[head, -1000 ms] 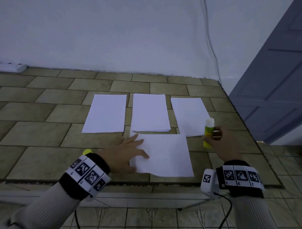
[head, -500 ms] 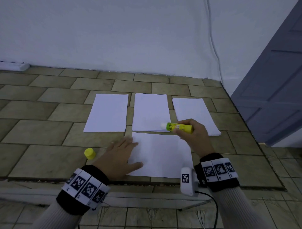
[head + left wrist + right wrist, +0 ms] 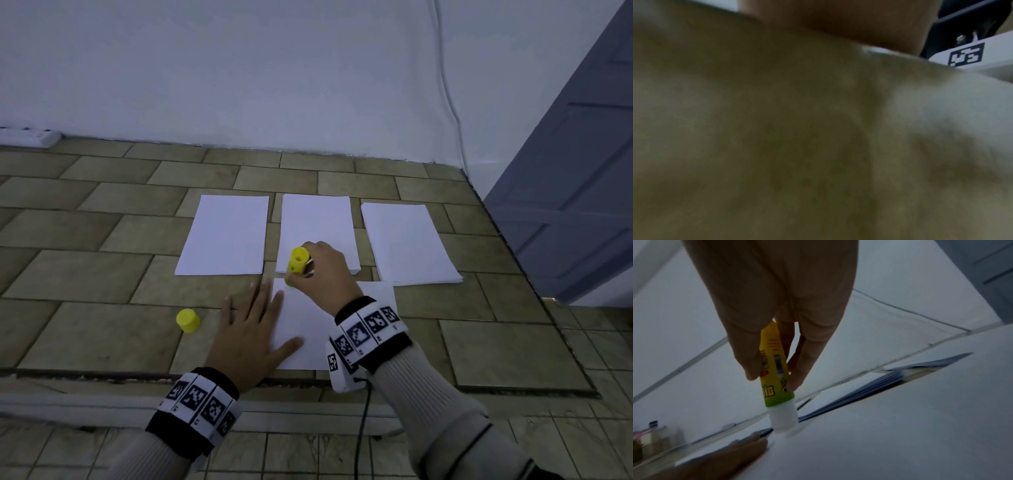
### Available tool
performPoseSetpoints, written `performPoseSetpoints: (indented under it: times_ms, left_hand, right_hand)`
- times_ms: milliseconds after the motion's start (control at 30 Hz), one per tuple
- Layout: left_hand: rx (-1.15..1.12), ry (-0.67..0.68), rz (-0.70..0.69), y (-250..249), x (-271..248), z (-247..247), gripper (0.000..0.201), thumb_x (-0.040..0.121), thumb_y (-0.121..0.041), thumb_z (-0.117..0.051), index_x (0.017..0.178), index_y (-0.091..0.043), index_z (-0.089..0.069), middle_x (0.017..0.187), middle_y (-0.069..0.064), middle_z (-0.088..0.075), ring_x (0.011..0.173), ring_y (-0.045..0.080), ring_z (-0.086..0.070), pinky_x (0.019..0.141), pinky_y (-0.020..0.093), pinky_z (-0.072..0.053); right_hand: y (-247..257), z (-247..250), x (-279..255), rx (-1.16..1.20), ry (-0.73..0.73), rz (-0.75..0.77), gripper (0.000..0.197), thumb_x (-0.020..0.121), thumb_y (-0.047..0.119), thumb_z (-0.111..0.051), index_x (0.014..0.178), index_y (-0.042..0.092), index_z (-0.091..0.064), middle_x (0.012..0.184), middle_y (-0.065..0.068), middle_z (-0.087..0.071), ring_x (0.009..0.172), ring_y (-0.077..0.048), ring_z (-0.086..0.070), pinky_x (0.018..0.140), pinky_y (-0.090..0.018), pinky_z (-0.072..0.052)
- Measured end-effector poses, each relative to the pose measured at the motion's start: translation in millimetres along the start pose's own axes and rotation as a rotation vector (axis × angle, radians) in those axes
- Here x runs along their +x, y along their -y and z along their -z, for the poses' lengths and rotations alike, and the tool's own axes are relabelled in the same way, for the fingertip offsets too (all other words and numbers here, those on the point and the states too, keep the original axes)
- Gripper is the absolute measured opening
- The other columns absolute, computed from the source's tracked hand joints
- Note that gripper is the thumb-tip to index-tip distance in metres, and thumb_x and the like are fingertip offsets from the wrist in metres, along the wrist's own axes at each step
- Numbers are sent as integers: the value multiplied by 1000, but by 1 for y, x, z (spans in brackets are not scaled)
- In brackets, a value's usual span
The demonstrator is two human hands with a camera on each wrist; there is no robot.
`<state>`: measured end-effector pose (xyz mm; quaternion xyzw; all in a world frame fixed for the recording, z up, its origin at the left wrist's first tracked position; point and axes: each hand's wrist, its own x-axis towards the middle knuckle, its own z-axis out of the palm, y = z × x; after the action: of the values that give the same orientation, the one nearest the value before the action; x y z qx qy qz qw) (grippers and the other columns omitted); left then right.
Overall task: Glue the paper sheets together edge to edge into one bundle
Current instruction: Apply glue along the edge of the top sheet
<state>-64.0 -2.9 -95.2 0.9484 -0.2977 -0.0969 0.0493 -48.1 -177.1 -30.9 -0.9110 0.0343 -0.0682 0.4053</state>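
The right hand [image 3: 323, 270] pinches a yellow-and-green glue stick [image 3: 774, 369] between thumb and fingers, upright with its white tip down on the far-left corner of the near white paper sheet [image 3: 308, 329]. The left hand [image 3: 248, 337] lies flat with fingers spread, pressing that sheet's left edge onto the tan tiled surface [image 3: 102, 274]. A round yellow cap [image 3: 188, 320] stands at nine o'clock of the left hand, and three white paper stacks [image 3: 407, 243] lie in a row at twelve o'clock of the sheet.
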Motion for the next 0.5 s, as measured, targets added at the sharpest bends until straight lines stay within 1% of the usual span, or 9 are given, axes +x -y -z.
performPoseSetpoints:
  times_ms: [33, 67, 133, 200, 267, 333, 400, 500]
  left_hand:
    - [2, -7, 0, 1, 0, -2, 104, 79, -85, 6, 156, -17, -13, 163, 5, 2, 150, 24, 3, 117, 60, -6]
    - [9, -11, 1, 1, 1, -4, 105, 79, -85, 7, 156, -15, -12, 163, 5, 3, 150, 24, 3, 117, 60, -5]
    - [21, -25, 1, 2, 2, -6, 109, 76, -86, 11, 156, -13, -4, 162, 4, 9, 149, 22, 8, 117, 58, 0]
    - [24, -49, -5, 2, 3, -7, 109, 77, -86, 11, 156, -12, -4, 162, 4, 9, 149, 22, 8, 117, 58, 1]
    - [31, -48, -6, 2, 3, -8, 108, 78, -86, 8, 156, -11, -6, 162, 4, 8, 149, 23, 6, 117, 59, -1]
    - [27, -59, -9, 4, 3, -10, 108, 79, -86, 8, 156, -12, -6, 162, 3, 9, 149, 22, 7, 117, 58, 0]
    - [26, -74, -13, 4, 3, -11, 107, 79, -85, 7, 156, -12, -7, 162, 2, 8, 148, 21, 9, 117, 57, 1]
    - [12, -102, -14, 3, 2, -11, 105, 82, -84, 3, 155, -11, -14, 162, 3, 2, 148, 19, 5, 118, 57, -2]
  right_hand:
    - [1, -2, 2, -13, 9, 4, 21, 77, 18, -73, 89, 7, -59, 93, -11, -58, 83, -27, -60, 79, -43, -51]
    - [2, -5, 4, -29, 18, 9, 21, 78, 18, -72, 88, 8, -58, 92, -11, -59, 84, -27, -59, 78, -43, -51]
    - [5, -8, 8, -64, 39, 7, 22, 78, 19, -72, 88, 9, -56, 91, -11, -61, 85, -28, -58, 77, -42, -50]
    - [9, -11, 11, -117, 66, 12, 21, 80, 19, -70, 86, 10, -53, 92, -11, -61, 84, -27, -56, 76, -38, -48]
    - [12, -12, 13, -177, 89, 18, 20, 82, 19, -67, 85, 12, -48, 93, -12, -59, 82, -24, -52, 71, -33, -42]
    - [12, -11, 14, -199, 96, 16, 21, 82, 19, -66, 84, 13, -46, 93, -13, -59, 80, -22, -49, 68, -30, -38]
    - [10, -8, 13, -198, 97, 6, 22, 82, 19, -67, 84, 12, -46, 93, -12, -60, 80, -22, -49, 68, -30, -38]
    - [2, 3, 9, -199, 86, -16, 21, 82, 20, -67, 83, 10, -48, 92, -14, -60, 83, -26, -54, 69, -35, -45]
